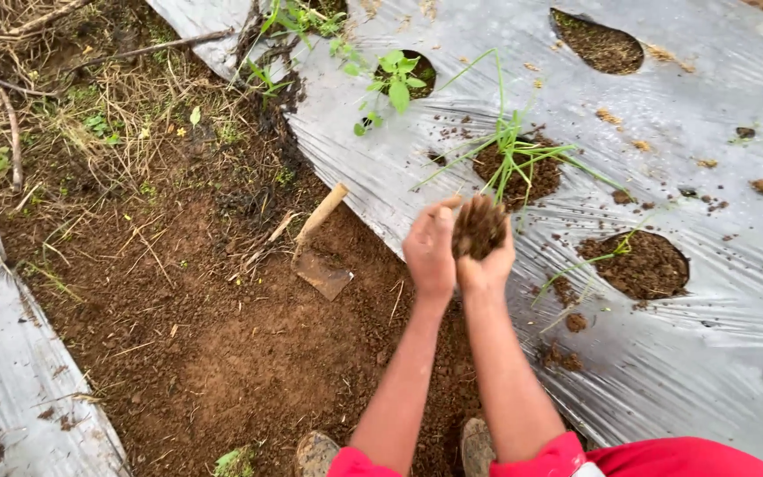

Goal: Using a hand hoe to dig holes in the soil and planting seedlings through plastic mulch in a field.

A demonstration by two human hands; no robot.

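Observation:
My left hand [430, 247] and my right hand [490, 265] are raised together over the edge of a silver plastic mulch sheet [664, 88]. Between them sits a brown clump of soil and roots [479, 227], gripped by my right hand and pressed by my left palm from the side. Thin green grass blades [516, 155] stand just beyond the clump, over a round soil-filled hole [523, 172] in the sheet. A small hand hoe [320, 252] with a wooden handle lies on the bare soil to the left of my hands.
Other round holes [642, 263] in the sheet show dark soil; one [399, 78] holds a leafy green weed. A bare soil furrow [222, 353] runs between this sheet and another sheet [11, 371] at the left. My two muddy shoes [315, 452] stand at the bottom.

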